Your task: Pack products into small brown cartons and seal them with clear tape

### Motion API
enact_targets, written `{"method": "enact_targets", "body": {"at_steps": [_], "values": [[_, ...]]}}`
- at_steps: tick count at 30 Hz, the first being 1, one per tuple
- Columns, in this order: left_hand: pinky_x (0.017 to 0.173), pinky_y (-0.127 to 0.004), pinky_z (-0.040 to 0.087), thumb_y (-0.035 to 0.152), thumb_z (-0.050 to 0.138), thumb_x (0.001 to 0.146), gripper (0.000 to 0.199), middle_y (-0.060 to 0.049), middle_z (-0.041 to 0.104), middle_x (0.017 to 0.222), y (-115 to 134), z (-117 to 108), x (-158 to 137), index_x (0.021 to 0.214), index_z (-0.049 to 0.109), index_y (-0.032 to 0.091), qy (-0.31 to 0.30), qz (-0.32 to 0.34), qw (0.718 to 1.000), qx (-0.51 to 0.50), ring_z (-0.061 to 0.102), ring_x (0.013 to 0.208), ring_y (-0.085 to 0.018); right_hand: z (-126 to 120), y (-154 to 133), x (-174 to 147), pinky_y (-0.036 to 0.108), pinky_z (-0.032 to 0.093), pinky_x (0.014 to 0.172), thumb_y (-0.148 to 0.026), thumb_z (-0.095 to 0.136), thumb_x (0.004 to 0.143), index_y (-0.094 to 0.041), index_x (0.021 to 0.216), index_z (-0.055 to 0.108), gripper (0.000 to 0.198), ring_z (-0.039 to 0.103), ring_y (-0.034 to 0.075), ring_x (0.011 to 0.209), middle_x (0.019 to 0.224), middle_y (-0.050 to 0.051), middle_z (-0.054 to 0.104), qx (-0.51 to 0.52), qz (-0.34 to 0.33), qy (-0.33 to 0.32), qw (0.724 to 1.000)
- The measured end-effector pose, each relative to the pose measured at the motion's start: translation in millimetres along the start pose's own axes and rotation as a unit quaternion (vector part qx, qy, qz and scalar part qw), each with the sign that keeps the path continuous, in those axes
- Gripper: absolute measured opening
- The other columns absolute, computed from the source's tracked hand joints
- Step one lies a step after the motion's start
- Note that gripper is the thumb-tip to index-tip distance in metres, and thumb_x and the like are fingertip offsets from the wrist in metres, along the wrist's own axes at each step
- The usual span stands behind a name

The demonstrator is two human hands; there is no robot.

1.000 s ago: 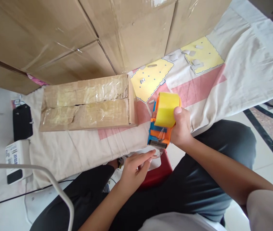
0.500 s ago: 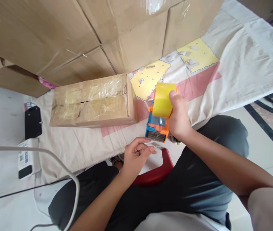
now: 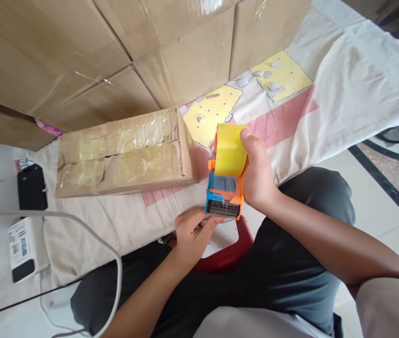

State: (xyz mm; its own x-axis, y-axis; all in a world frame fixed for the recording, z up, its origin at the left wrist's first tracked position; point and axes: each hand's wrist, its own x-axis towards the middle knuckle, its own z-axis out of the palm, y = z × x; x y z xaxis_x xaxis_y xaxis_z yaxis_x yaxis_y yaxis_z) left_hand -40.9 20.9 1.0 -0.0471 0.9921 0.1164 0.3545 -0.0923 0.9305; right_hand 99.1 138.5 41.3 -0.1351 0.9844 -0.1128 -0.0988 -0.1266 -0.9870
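Note:
My right hand [image 3: 259, 176] grips a tape dispenser [image 3: 224, 190] with an orange and blue frame, thumb resting on its roll of yellowish packing tape [image 3: 231, 149]. The dispenser's toothed cutting edge points toward my lap. At that edge my left hand [image 3: 194, 232] is closed, thumb and forefinger pinched together on what looks like the clear end of the tape; the fingertips partly hide it. To the left of the dispenser, a long cardboard box [image 3: 125, 157] lies on the cloth, its top seam covered with shiny tape.
Large taped cartons [image 3: 185, 51] stand behind the box on the patterned cloth [image 3: 347, 84]. Paper scraps [image 3: 274, 88] lie at the right. A grey cable [image 3: 115, 281] curves past at lower left, near a white device [image 3: 26, 246]. A red stool edge [image 3: 227, 258] shows between my knees.
The dispenser has shifted slightly left and down in view. My left thumb and forefinger have come together at its cutting edge. The view has also moved a little.

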Motion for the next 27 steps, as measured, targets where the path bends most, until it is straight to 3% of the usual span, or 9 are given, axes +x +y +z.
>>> {"method": "enact_targets", "body": {"at_steps": [3, 6, 11, 15, 20, 27], "values": [[0.052, -0.022, 0.044, 0.015, 0.066, 0.087, 0.018, 0.003, 0.067, 0.059, 0.4, 2.8, 1.7, 0.071, 0.073, 0.02, 0.018, 0.071, 0.997, 0.024, 0.054, 0.048, -0.008, 1.1, 4.0, 3.5, 0.035, 0.058, 0.061, -0.076, 0.046, 0.089, -0.024, 0.093, 0.067, 0.056, 0.072, 0.025, 0.084, 0.074, 0.004, 0.066, 0.137, 0.077, 0.012, 0.987], [0.05, -0.021, 0.043, 0.015, 0.066, 0.087, 0.018, 0.003, 0.067, 0.058, 3.1, 7.4, 1.7, 0.07, 0.07, 0.018, 0.012, 0.061, 0.998, 0.018, 0.054, 0.047, -0.008, -0.2, 6.8, 3.8, 0.034, 0.059, 0.064, -0.067, 0.055, 0.088, -0.023, 0.092, 0.068, 0.046, 0.072, 0.024, 0.083, 0.076, 0.003, 0.067, 0.212, 0.121, 0.025, 0.969], [0.047, -0.021, 0.042, 0.017, 0.068, 0.085, 0.021, 0.004, 0.058, 0.049, 3.1, 8.6, -2.4, 0.065, 0.067, 0.018, 0.007, 0.004, 0.998, 0.057, 0.05, 0.042, -0.008, -1.0, 5.1, 2.1, 0.034, 0.059, 0.067, -0.066, 0.055, 0.089, -0.025, 0.095, 0.068, 0.043, 0.072, 0.023, 0.083, 0.074, 0.002, 0.067, 0.232, 0.097, 0.017, 0.968], [0.048, -0.022, 0.044, 0.019, 0.07, 0.084, 0.017, 0.002, 0.062, 0.056, -0.4, 5.3, -5.2, 0.067, 0.068, 0.018, 0.002, -0.035, 0.999, 0.035, 0.054, 0.044, -0.009, 0.7, 4.2, 2.9, 0.034, 0.058, 0.071, -0.067, 0.054, 0.089, -0.023, 0.096, 0.067, 0.047, 0.071, 0.023, 0.085, 0.077, 0.003, 0.067, 0.23, 0.087, 0.026, 0.969], [0.043, -0.021, 0.039, 0.02, 0.075, 0.08, 0.015, 0.007, 0.05, 0.048, -2.8, 4.0, -5.8, 0.068, 0.067, 0.019, 0.016, -0.02, 1.0, -0.007, 0.046, 0.04, -0.007, 3.2, 5.7, 2.3, 0.034, 0.058, 0.072, -0.067, 0.054, 0.088, -0.023, 0.095, 0.068, 0.046, 0.071, 0.023, 0.086, 0.079, 0.003, 0.067, 0.246, 0.137, 0.039, 0.959], [0.043, -0.019, 0.033, 0.016, 0.077, 0.077, 0.015, 0.007, 0.051, 0.05, 8.5, 6.7, -2.4, 0.067, 0.065, 0.019, 0.036, 0.022, 0.998, 0.037, 0.041, 0.045, -0.006, 3.7, 6.2, 2.2, 0.034, 0.058, 0.075, -0.067, 0.055, 0.087, -0.024, 0.097, 0.066, 0.045, 0.07, 0.022, 0.088, 0.079, 0.002, 0.068, 0.253, 0.158, 0.052, 0.953]]}}
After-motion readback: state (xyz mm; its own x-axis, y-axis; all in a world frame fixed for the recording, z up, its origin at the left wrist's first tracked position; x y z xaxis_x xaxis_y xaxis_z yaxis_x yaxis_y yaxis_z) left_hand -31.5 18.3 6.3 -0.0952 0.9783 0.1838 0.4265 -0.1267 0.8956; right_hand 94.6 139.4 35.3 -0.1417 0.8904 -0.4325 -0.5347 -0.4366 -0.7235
